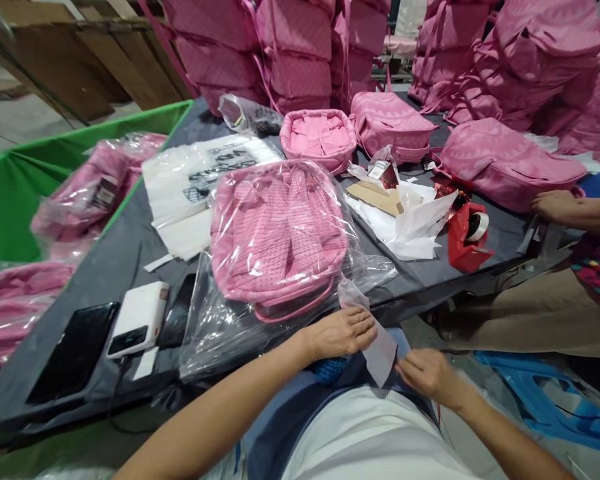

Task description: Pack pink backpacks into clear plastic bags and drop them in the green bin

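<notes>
Over my lap, my left hand (341,331) is closed around a crumpled strip of thin white paper (381,353), which sticks out above and below the fingers. At the paper's right edge, my right hand (427,373) has its fingers pinched together, slightly blurred. Just beyond my left hand lies a pink backpack (280,233) inside a clear plastic bag (220,340), its straps facing up. The loose end of the bag spreads toward the table's front edge.
A red tape dispenser (467,240) and paper scraps (410,220) lie right of the bagged backpack. To the left are a white power bank (139,319), a black phone (75,350) and a green bin (10,193). Pink backpacks (300,60) are stacked behind. A co-worker's hand (560,205) is at right.
</notes>
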`<state>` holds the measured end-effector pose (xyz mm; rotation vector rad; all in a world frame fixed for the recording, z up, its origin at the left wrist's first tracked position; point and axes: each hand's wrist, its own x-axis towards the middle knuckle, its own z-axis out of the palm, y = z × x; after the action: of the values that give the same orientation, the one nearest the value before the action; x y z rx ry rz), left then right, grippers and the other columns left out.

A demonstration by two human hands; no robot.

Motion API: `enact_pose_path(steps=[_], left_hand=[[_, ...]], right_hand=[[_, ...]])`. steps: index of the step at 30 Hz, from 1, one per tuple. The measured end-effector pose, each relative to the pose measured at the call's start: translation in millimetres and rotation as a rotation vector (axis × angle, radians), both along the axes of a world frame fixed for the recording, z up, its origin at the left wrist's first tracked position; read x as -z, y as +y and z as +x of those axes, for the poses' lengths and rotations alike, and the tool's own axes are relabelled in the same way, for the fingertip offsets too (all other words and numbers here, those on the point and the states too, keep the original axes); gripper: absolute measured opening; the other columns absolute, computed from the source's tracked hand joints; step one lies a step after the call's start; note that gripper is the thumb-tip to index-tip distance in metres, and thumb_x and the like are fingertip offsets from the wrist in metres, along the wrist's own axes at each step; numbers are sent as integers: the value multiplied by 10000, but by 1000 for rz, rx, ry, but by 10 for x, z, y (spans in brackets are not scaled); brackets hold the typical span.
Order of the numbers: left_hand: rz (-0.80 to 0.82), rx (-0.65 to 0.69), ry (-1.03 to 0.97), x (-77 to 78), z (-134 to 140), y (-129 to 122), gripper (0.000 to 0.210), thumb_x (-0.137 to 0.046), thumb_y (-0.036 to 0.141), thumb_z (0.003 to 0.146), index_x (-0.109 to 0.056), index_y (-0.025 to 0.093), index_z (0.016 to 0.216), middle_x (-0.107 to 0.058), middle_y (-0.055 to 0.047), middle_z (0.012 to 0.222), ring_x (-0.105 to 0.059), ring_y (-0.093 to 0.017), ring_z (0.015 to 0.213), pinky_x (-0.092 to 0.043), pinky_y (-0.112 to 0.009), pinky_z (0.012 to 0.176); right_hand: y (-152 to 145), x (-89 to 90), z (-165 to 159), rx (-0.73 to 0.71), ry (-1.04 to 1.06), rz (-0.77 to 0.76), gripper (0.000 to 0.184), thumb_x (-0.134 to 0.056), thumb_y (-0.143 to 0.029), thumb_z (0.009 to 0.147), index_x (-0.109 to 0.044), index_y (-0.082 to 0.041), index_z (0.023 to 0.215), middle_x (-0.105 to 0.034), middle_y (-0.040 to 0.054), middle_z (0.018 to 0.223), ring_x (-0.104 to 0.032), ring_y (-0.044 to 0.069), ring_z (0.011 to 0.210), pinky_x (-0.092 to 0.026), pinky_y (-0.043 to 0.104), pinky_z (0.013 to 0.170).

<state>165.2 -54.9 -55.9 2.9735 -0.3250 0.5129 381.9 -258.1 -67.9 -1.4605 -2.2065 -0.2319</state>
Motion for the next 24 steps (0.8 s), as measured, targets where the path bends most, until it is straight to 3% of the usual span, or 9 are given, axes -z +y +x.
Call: enact_pose_path(steps=[2, 4, 7, 11, 14, 17, 19, 22, 24], left_hand=[[72, 56, -47, 13, -69, 5, 266, -472, 162, 1042, -660, 146, 1229, -725, -147, 1253, -674, -238, 1193, -495, -417, 1119], [106, 87, -58, 7, -109, 7, 309, -485, 141, 1031, -625, 151, 1306, -708, -163, 1298, -655, -258, 1249, -487, -446, 1137], [74, 87, -74, -57, -141, -8, 356, -486, 129, 1026, -591, 177, 1363, -702, -163, 1318, -640, -259, 1286, -490, -448, 1143], [-197, -58, -211, -210, -143, -34, 428, -414, 116, 1042, -523, 161, 1454, -670, -162, 1382, -613, -229, 1329, -499, -371, 1136], [-555, -429, -317, -323, -37, 26, 451, -363, 152, 1049, -542, 183, 1462, -704, -137, 1332, -675, -218, 1234, -549, -357, 1057], [-829, -799, -351, -434, 156, 221, 385, -487, 173, 981, -668, 195, 1321, -777, -90, 1099, -733, -247, 1024, -576, -381, 964], [-931, -947, -344, -498, 280, 396, 316, -561, 155, 909, -741, 205, 1164, -769, -64, 953, -721, -253, 929, -571, -370, 904], [-992, -1021, -332, -534, 453, 615, 157, -608, 160, 865, -759, 202, 867, -698, -40, 770, -680, -246, 830, -554, -355, 815], [-1041, -969, -317, -509, 603, 694, 110, -651, 194, 874, -728, 182, 797, -664, -32, 728, -654, -223, 779, -554, -352, 776]], right_hand=[[172, -178, 205, 28, 42, 97, 172, -603, -182, 975, -751, -248, 916, -639, 3, 657, -571, 127, 579, -441, 256, 557], [481, -356, 294, 131, 81, 188, 198, -608, -198, 971, -758, -271, 1079, -733, 53, 866, -669, 170, 796, -530, 297, 734], [1104, -541, 156, 91, 113, 119, 239, -613, -231, 976, -751, -301, 1157, -742, 81, 1131, -659, 225, 1102, -505, 397, 980], [1856, -770, -99, -14, 419, -64, 301, -503, -398, 1044, -750, -240, 976, -724, 36, 861, -658, 171, 809, -500, 286, 753], [2171, -1038, -60, 116, 797, 44, 481, -440, -606, 1029, -698, -216, 916, -643, 10, 744, -578, 140, 650, -432, 248, 603], [2284, -1270, 80, 152, 1097, 152, 548, -522, -756, 921, -626, -224, 841, -499, -31, 610, -463, 122, 526, -358, 245, 500], [2255, -1339, 155, 129, 1253, 124, 563, -555, -795, 872, -577, -235, 817, -383, -70, 543, -364, 106, 454, -301, 241, 449], [2056, -1316, 190, 81, 1312, 32, 530, -609, -765, 846, -552, -237, 854, -326, -97, 536, -283, 89, 432, -249, 234, 424], [1858, -1255, 150, 11, 1161, -29, 451, -711, -645, 820, -590, -231, 950, -336, -103, 557, -295, 90, 454, -254, 229, 435]])
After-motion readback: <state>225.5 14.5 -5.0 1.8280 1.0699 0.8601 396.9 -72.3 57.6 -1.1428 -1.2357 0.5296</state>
